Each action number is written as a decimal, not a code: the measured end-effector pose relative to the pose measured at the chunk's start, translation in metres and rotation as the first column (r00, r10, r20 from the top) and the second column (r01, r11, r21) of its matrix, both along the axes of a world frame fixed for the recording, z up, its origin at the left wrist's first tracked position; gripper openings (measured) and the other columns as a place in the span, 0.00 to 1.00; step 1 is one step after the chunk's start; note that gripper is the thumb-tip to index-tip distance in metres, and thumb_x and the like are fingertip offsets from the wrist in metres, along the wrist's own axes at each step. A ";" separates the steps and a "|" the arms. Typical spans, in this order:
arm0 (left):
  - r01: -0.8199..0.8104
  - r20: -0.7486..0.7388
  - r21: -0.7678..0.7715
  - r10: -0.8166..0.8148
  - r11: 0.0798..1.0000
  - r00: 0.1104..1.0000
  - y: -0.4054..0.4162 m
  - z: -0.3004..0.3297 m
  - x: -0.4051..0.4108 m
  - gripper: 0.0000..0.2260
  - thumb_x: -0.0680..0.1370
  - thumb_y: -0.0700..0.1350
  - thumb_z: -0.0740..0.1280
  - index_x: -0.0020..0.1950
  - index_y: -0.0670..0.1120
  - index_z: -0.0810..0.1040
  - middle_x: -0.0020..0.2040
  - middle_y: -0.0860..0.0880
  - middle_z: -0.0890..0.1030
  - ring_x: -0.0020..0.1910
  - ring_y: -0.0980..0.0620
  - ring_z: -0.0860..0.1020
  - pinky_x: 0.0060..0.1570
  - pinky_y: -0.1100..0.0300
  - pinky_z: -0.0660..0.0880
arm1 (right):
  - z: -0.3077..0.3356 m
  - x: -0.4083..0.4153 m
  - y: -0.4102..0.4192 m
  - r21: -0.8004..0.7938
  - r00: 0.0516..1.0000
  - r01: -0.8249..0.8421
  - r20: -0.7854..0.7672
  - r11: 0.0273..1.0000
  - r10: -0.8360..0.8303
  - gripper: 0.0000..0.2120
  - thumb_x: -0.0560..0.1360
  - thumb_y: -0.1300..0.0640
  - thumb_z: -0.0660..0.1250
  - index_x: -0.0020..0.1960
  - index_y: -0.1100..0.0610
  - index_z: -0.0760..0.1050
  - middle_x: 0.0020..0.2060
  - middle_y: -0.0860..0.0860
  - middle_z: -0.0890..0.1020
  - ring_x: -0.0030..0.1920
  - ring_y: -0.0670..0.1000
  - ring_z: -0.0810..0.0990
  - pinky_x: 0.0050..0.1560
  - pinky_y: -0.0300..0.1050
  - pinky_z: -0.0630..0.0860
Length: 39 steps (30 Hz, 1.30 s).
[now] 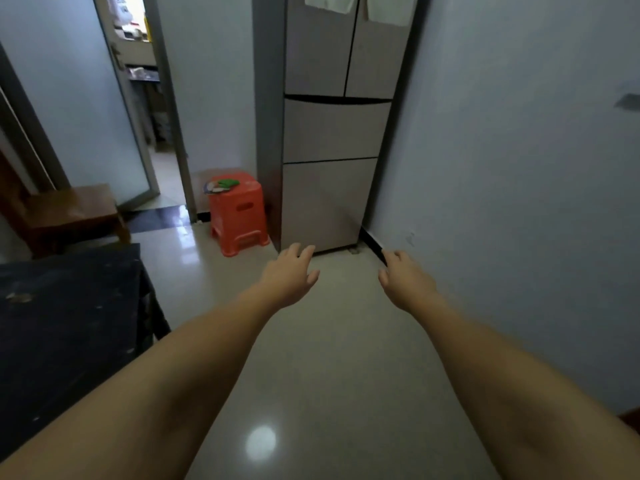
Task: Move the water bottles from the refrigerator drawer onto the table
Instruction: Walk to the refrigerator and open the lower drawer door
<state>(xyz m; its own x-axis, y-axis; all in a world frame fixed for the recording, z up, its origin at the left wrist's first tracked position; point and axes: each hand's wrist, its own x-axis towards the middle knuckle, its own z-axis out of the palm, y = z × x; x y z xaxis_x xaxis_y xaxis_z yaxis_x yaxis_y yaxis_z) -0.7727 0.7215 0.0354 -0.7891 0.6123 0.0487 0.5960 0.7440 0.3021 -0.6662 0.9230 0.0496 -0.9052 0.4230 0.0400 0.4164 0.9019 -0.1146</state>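
Reaching forward over the pale glossy floor [311, 375], both bare arms stretch toward the far end of the narrow room. The left hand [289, 271] and the right hand [405, 277] hang palm-down with fingers loosely spread, and neither holds anything. To the left, nearest of the furniture, stands the dark table [69, 306] where the bottles are meant to end up; its visible top carries only a few small specks. Beyond it sits a brown wooden bench [72, 213], then an orange plastic stool [237, 213] with something green and white lying on its seat. Just beside the stool, against the right-hand wall, stands the refrigerator [332, 133], all its doors and both lower drawers shut. The upper drawer [334, 131] and the lower drawer [325, 202] show only flat fronts, so no water bottles can be seen; I judge they lie inside one of them, but which one cannot be told.

From here the likely slips are these: pulling the wrong drawer, since nothing marks which holds the bottles; bumping the stool, which stands close against the fridge's side; and losing footing on the shiny floor while carrying bottles back to the table.
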 end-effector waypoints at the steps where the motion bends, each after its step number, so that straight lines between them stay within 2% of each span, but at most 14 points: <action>1: -0.015 0.014 0.015 0.015 1.000 1.000 0.003 -0.001 -0.010 0.26 0.80 0.54 0.58 0.77 0.49 0.57 0.75 0.44 0.61 0.72 0.43 0.65 0.66 0.46 0.69 | -0.001 -0.014 0.004 -0.003 1.000 -0.014 0.003 1.000 0.014 0.22 0.81 0.51 0.53 0.73 0.56 0.60 0.68 0.58 0.67 0.64 0.61 0.70 0.59 0.55 0.72; 4: -0.059 0.045 0.002 0.059 0.998 0.997 0.014 -0.011 -0.061 0.26 0.80 0.54 0.58 0.76 0.49 0.58 0.74 0.44 0.62 0.70 0.43 0.66 0.65 0.45 0.69 | -0.011 -0.076 0.015 -0.021 0.994 -0.098 0.035 0.995 0.099 0.23 0.81 0.51 0.53 0.75 0.56 0.58 0.70 0.58 0.65 0.66 0.61 0.69 0.61 0.54 0.72; 8: -0.075 0.008 -0.065 0.075 0.995 0.997 0.021 -0.018 -0.146 0.26 0.80 0.54 0.58 0.76 0.49 0.58 0.74 0.44 0.62 0.70 0.42 0.66 0.64 0.46 0.69 | -0.018 -0.165 0.020 0.022 0.983 -0.173 0.057 0.985 0.172 0.24 0.82 0.51 0.51 0.76 0.55 0.55 0.71 0.57 0.63 0.66 0.61 0.68 0.58 0.53 0.71; 13: -0.110 0.029 -0.041 0.111 0.993 0.993 0.033 -0.010 -0.258 0.24 0.80 0.54 0.57 0.75 0.49 0.59 0.73 0.44 0.63 0.69 0.43 0.68 0.63 0.45 0.70 | -0.017 -0.271 0.038 0.018 0.991 -0.128 0.040 0.992 0.128 0.23 0.82 0.49 0.51 0.76 0.54 0.55 0.72 0.56 0.63 0.67 0.60 0.67 0.58 0.54 0.72; 17: -0.079 -0.025 -0.059 0.078 0.995 0.997 0.050 0.009 -0.350 0.25 0.80 0.55 0.56 0.76 0.49 0.58 0.75 0.44 0.61 0.70 0.42 0.66 0.64 0.46 0.70 | -0.004 -0.356 0.057 -0.012 0.996 -0.091 -0.024 0.996 0.091 0.23 0.82 0.50 0.51 0.75 0.54 0.56 0.72 0.57 0.63 0.66 0.61 0.68 0.59 0.54 0.72; 29: -0.036 -0.046 -0.160 0.029 0.986 0.999 0.122 -0.005 -0.525 0.24 0.81 0.54 0.56 0.76 0.49 0.58 0.74 0.44 0.62 0.69 0.41 0.67 0.61 0.46 0.70 | -0.018 -0.540 0.132 0.004 0.991 -0.124 0.059 0.992 0.124 0.23 0.83 0.50 0.50 0.76 0.54 0.55 0.72 0.56 0.62 0.68 0.59 0.66 0.58 0.54 0.71; 35: -0.051 -0.071 -0.166 0.040 0.985 0.997 0.181 0.011 -0.625 0.24 0.81 0.54 0.56 0.76 0.48 0.58 0.74 0.43 0.62 0.69 0.41 0.67 0.63 0.46 0.71 | -0.009 -0.645 0.193 -0.020 0.986 -0.158 0.047 0.987 0.159 0.23 0.83 0.50 0.50 0.76 0.54 0.55 0.72 0.56 0.63 0.68 0.59 0.66 0.58 0.53 0.71; 39: -0.074 -0.055 -0.114 0.068 0.991 0.996 0.213 0.016 -0.672 0.25 0.81 0.54 0.55 0.76 0.48 0.58 0.74 0.43 0.62 0.70 0.41 0.66 0.63 0.46 0.70 | 0.004 -0.705 0.219 -0.010 0.981 -0.191 0.032 0.982 0.191 0.23 0.83 0.50 0.50 0.76 0.54 0.55 0.72 0.56 0.63 0.69 0.59 0.65 0.59 0.53 0.70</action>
<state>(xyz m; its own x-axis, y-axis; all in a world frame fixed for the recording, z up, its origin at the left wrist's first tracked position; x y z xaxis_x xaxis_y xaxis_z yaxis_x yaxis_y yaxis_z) -1.4449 0.9349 0.0516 -0.8293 0.5584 0.0220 0.5525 0.8134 0.1819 -1.3715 1.1418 0.0537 -0.9701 0.2427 0.0070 0.2405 0.9644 -0.1101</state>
